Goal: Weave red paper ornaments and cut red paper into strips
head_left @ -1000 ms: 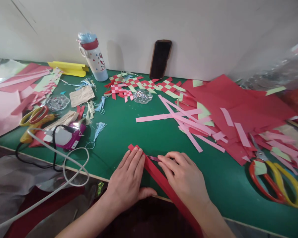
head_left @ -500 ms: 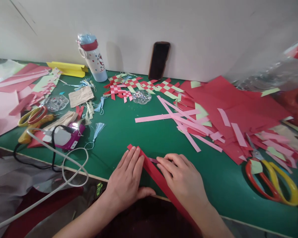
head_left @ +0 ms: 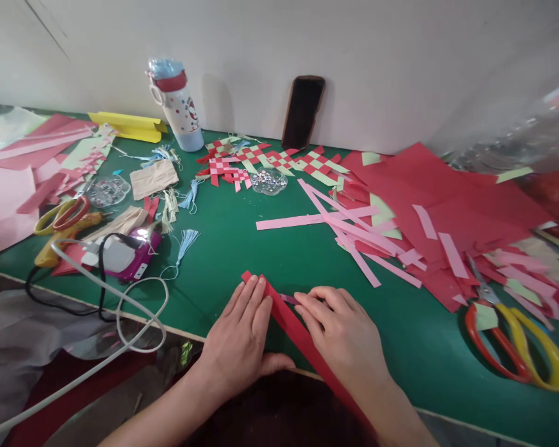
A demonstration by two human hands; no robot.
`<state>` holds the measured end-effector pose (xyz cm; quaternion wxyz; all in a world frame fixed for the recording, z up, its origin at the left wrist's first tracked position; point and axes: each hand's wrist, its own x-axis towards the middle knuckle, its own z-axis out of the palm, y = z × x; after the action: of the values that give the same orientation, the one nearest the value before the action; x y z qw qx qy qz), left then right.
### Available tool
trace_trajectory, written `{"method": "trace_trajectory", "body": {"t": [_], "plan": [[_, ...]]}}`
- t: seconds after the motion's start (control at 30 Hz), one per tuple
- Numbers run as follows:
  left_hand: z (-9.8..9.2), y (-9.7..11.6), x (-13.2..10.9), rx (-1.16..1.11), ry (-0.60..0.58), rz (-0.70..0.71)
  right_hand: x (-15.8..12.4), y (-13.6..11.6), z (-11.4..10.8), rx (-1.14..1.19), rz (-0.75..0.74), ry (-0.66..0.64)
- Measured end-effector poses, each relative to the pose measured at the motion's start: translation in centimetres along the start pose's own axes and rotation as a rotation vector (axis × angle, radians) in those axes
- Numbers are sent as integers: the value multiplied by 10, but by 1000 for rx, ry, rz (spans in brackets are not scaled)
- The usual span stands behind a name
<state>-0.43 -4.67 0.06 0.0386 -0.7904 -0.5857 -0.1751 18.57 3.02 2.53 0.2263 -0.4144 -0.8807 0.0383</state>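
Observation:
A long red paper strip [head_left: 294, 329] lies slanted across the near edge of the green table [head_left: 242, 239]. My left hand [head_left: 242, 338] rests flat on the strip's left side, fingers stretched out together toward its far tip. On the strip's right side my right hand [head_left: 342, 335] lies palm down, fingers pressing along its edge. A small pink bit [head_left: 289, 298] shows between the two hands.
Pink strips [head_left: 335, 226] and red sheets [head_left: 447, 198] pile at the right, with red-and-yellow scissors [head_left: 517, 344]. Woven paper mats [head_left: 270, 161], a bead dish [head_left: 268, 180], a phone [head_left: 302, 112] and a bottle [head_left: 177, 105] stand at the back. A glue gun [head_left: 121, 254], cable and more scissors [head_left: 63, 217] lie left.
The view shifts slightly. Both hands stay pressed on the red strip, hardly moved.

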Motion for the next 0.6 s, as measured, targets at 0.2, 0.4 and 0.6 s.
{"method": "trace_trajectory", "body": {"t": [0.2, 0.4, 0.6], "plan": [[1, 0, -1, -12, -2, 0, 0, 3, 1, -9, 6, 3], [1, 0, 0, -6, 9, -1, 5, -4, 2, -6, 11, 2], [0, -1, 0, 4, 4, 12, 5, 2, 2, -22, 9, -6]]}}
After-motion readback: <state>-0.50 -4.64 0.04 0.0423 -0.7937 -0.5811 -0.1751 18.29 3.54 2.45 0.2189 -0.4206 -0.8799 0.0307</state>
